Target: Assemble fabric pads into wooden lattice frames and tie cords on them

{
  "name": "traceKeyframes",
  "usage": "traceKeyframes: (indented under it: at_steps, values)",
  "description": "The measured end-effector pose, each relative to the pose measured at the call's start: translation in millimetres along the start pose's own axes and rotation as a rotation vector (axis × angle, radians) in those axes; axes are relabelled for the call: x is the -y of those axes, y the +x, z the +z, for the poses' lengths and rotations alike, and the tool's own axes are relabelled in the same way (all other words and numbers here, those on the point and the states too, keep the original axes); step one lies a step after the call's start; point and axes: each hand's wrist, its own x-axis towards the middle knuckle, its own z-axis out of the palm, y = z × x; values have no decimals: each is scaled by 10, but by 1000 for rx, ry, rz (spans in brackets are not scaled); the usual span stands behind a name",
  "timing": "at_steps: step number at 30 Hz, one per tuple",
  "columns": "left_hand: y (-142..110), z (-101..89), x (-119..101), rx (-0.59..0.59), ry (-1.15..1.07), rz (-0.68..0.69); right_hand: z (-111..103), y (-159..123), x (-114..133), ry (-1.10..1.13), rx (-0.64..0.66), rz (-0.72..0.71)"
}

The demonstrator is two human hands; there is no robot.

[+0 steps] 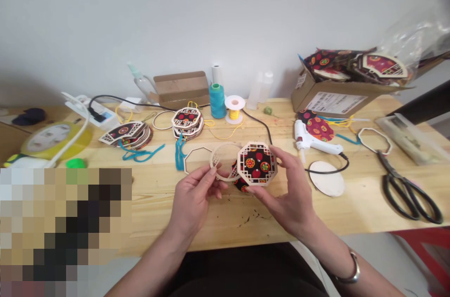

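"Looking at the big cardboard box point(375, 94), what can you see in it?"

"It's very full! Flowery cloth point(321, 59) pokes out of the top, and a fan-shaped wooden frame point(385, 68) with cloth in it lies on the right side."

"And the other boxes?"

"A small cardboard box point(181, 84) sits open by the wall, but I can't see down inside. Far to my right is a clear plastic tray point(404, 140). Something pale is in it, too blurry to name."

"What are your hands doing?"

"My left hand point(195, 194) pinches a round wooden frame point(225, 145) by its left edge, thumb on top. My right hand point(293, 189) grips an eight-sided wooden frame point(258, 164) filled with black flowery cloth. That thumb is at the bottom, and a finger is near the top right corner. Both frames are side by side in front of me, over the middle of the table point(225, 229), and the eight-sided one covers a bit of the round one."

"What's the table like?"

"Light wood, with little dark bits point(253, 217) near me. A white glue gun point(314, 140) and black scissors point(409, 191) lie on the right. Behind it all is a plain, pale wall point(211, 11)."
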Motion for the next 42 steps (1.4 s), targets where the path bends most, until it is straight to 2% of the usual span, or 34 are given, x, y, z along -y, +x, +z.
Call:
traceKeyframes:
  at_steps: [4,11,26,30,33,36,42]
  values:
    - [-25,-5,1,131,51,-58,71,-1,52,37,36,-88]
    - [-39,-11,5,275,126,-50,151,-84,57,103,138,-58]
    - [-49,-29,-4,313,193,-53,131,-90,58,65,153,-43]
    - [-46,-19,-6,344,172,-54,141,-64,107,47,115,5]
    - [-52,-17,-8,424,141,-46,166,-45,137,50,121,40]
    - [-53,-14,-7,487,41,-93,179,-43,151,72,131,38]
    - [-44,-33,10,468,-163,-153,149,-63,183,145,157,-25]
